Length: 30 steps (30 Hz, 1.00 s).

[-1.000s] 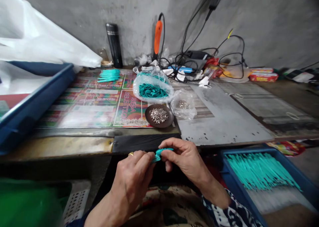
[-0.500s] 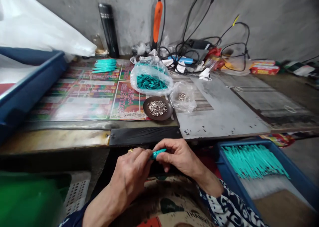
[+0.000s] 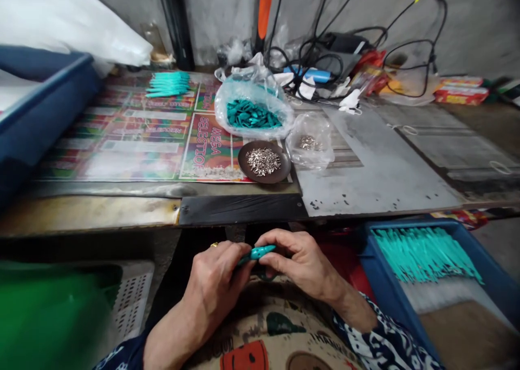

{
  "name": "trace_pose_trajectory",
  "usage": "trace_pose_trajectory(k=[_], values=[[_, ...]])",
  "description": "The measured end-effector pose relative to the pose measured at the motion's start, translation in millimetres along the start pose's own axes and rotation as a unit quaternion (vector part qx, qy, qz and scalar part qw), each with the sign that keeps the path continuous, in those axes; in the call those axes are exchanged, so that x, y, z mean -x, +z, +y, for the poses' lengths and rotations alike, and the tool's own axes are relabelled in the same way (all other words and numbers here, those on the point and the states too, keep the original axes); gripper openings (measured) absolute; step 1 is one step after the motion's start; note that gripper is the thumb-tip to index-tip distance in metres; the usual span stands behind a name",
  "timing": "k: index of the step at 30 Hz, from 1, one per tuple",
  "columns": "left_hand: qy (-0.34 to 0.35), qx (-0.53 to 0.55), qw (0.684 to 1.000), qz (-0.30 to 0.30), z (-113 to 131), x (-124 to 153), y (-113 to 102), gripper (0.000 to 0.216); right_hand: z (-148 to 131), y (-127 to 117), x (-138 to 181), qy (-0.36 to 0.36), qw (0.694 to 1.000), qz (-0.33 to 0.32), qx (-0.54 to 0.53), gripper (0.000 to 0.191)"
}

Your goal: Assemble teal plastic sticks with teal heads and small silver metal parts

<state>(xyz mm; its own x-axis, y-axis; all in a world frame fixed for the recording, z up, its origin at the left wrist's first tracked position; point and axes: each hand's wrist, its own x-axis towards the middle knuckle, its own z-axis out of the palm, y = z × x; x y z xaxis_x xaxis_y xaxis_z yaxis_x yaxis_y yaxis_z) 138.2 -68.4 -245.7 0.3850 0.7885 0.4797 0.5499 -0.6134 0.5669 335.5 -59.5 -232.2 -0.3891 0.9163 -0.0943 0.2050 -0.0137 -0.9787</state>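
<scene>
A teal, tapered plastic piece (image 3: 263, 252) with small dark spots on its side is held low in front of the table edge. My left hand (image 3: 217, 275), with a ring on one finger, is closed round its left part, and the fingers hide that end. At its pointed right end, the thumb and forefinger of my right hand (image 3: 303, 261) pinch it. Beyond the hands, a brown dish (image 3: 242, 164) holds many small silvery metal parts (image 3: 263, 161). Behind it, a clear plastic bag (image 3: 287, 115) is open on loose teal pieces (image 3: 252, 114).
A smaller bag (image 3: 325, 152) with metal bits lies right of the dish. Teal sticks (image 3: 168, 84) are stacked farther back. On the right, a blue tray (image 3: 376, 272) holds rows of teal sticks (image 3: 426, 253). Tangled cables (image 3: 303, 61) lie by the wall; another blue tray (image 3: 77, 96) stands left.
The view has tilted down, so the tabletop sits higher in the picture. Both hands keep hold of the teal piece, and more of its spotted side shows between them.
</scene>
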Motion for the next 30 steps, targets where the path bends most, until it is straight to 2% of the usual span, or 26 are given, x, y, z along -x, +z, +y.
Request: trace_pose_trajectory(k=[7, 11, 14, 18, 23, 26, 30], values=[[-0.004, 0.005, 0.999, -0.038, -5.2, 1.0, -1.6, 0.009, 3.4, 0.5, 1.7, 0.012, 1.0, -0.003, -0.003, 0.011], [-0.007, 0.01, 0.999, -0.045, -5.7, 0.6, -1.8, 0.009, 0.0, -2.5, -0.7, -0.007, 1.0, -0.009, 0.009, 0.012], [-0.004, 0.017, 0.999, -0.045, -5.7, 1.1, -0.9, 0.008, -1.7, -2.5, -3.4, -0.021, 0.999, 0.034, 0.004, 0.011], [0.004, 0.014, 0.999, -0.044, -5.6, 1.8, -0.8, 0.008, -1.8, -4.1, -2.7, -0.001, 0.997, 0.081, -0.002, 0.015], [0.005, 0.005, 0.999, -0.041, -5.1, 1.2, -1.1, 0.008, -5.7, -12.9, 3.7, -0.06, 0.986, 0.125, 0.097, 0.016], [0.017, -0.006, 0.999, -0.046, -4.1, 0.3, 0.6, 0.009, -11.1, -12.2, 4.9, -0.084, 0.985, 0.096, 0.116, 0.011], [0.05, -0.04, 0.997, -0.044, -1.4, 0.2, 2.7, 0.013, -15.5, -3.7, 1.7, -0.051, 0.993, 0.043, 0.101, 0.012]])
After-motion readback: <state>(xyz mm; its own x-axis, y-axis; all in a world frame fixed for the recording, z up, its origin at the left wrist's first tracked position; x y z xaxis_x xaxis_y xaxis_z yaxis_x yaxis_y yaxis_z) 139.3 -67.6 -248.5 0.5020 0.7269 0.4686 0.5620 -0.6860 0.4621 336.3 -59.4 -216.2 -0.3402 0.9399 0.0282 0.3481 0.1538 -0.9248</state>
